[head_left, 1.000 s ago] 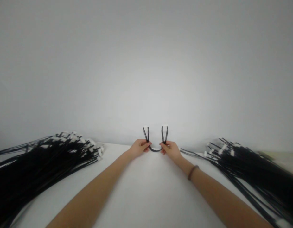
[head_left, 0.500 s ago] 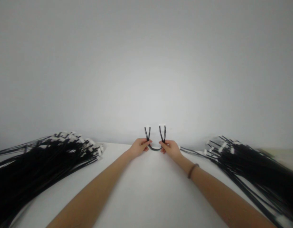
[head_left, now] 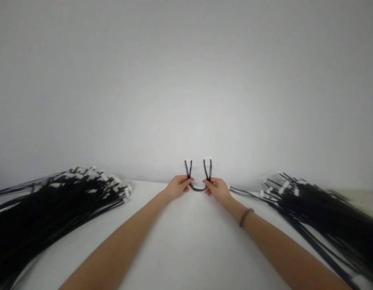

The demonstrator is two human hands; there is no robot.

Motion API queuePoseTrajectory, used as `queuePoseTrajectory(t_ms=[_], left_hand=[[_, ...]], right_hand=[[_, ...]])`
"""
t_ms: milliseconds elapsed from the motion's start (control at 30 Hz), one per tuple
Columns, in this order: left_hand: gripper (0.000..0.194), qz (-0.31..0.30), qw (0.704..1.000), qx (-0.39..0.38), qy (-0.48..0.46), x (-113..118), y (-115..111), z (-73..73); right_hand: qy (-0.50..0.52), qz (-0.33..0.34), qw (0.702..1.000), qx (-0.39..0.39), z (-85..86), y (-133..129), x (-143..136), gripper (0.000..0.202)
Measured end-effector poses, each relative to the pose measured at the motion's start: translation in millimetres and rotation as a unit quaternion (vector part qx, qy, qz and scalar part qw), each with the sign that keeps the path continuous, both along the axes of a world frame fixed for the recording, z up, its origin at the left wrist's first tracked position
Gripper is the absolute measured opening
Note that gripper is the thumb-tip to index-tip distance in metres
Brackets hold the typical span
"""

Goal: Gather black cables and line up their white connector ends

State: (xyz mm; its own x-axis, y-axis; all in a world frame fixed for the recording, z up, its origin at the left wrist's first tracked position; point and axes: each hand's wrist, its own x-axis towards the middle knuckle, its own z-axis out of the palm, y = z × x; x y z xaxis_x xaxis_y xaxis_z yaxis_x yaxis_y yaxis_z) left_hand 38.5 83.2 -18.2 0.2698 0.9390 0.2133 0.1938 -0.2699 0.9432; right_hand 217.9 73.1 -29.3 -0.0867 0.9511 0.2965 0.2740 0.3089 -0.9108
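1 black cable (head_left: 198, 189), U-shaped, before the grey wall (head_left: 186, 88) | left hand (head_left: 178, 186), right hand (head_left: 219, 189): each pinching one end, 2 white tips (head_left: 207, 158) up | 1 stray cable (head_left: 245, 192) beside right hand | 2 piles, left pile (head_left: 53, 217), right pile (head_left: 331, 217), too tangled to count | white table (head_left: 186, 245) shows between arms, back edge near hands

A narrow, rounded, dark brown band (head_left: 244, 218), material undetermined by eye, encircles the bare right forearm (head_left: 280, 243) near the right hand (head_left: 219, 189). Left forearm (head_left: 119, 241): bare along its visible length. Left hand (head_left: 175, 187) and right hand: bare; finer detail blurred.
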Motion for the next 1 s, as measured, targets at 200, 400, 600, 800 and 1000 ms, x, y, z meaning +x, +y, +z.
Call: queuePoseTrajectory(t_ms=[200,400,600,800,1000], left_hand=[[0.036,-0.002,1.0,0.01,0.006,0,1,-0.7],[0.037,-0.002,1.0,-0.005,0.003,-1,1,-0.7],[0.038,0.012,0.998,-0.054,-0.037,-2,-1,3.6],[0.037,0.069,0.981,-0.071,-0.165,-12,-2,19.2],[0.034,0.048,0.979,-0.074,-0.186,-17,-2,25.1]], right_hand=[[0.0,-0.001,1.0,0.008,-3.0,2,0,0.027],[-0.002,-0.005,1.0,0.006,-4.6,3,0,0.026],[0.02,-0.008,1.0,-0.012,-6.6,7,0,0.023],[-0.014,-0.005,1.0,0.008,-6.4,5,1,0.023],[-0.013,0.023,1.0,-0.003,-5.3,3,0,0.022]])
